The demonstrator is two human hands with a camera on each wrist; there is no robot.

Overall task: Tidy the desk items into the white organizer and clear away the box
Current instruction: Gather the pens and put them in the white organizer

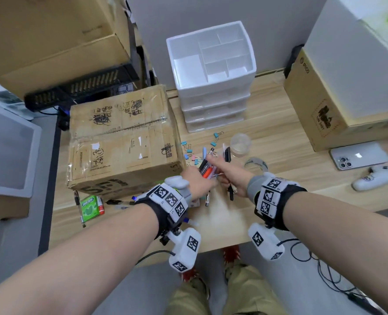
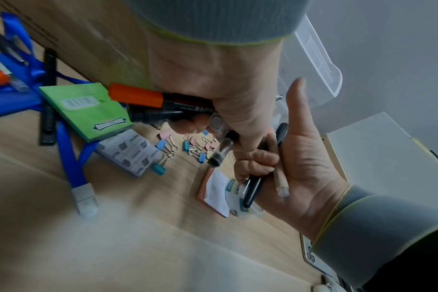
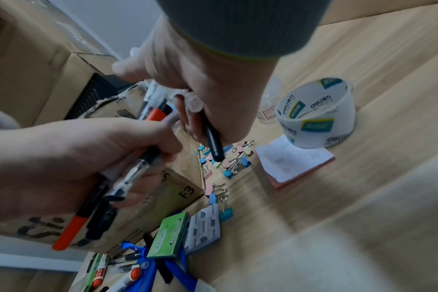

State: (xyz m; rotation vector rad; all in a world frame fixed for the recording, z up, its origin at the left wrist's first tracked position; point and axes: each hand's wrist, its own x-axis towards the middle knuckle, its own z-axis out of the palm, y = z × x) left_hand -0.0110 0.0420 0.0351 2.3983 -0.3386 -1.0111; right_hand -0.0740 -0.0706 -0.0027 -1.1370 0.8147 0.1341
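Observation:
My left hand (image 1: 197,180) grips a bundle of pens (image 1: 205,170), among them an orange marker (image 3: 70,231), just right of the taped cardboard box (image 1: 122,139). Against it, my right hand (image 1: 230,176) holds a black pen (image 3: 214,142) and a pale pen (image 2: 281,179), thumb raised. Both hands hover over the wooden desk (image 1: 279,142). The white organizer (image 1: 211,57) stands behind them on its drawers, its top compartments showing nothing inside. Coloured binder clips (image 1: 193,153) lie scattered between the hands and the organizer.
A tape roll (image 3: 315,114), a sticky-note pad (image 3: 295,158) and a clear cup (image 1: 240,145) sit to the right. A green gum pack (image 1: 89,208), blue lanyard (image 2: 68,158) and loose pens lie front left. Phone (image 1: 359,155), white controller (image 1: 377,178) and big boxes flank the desk.

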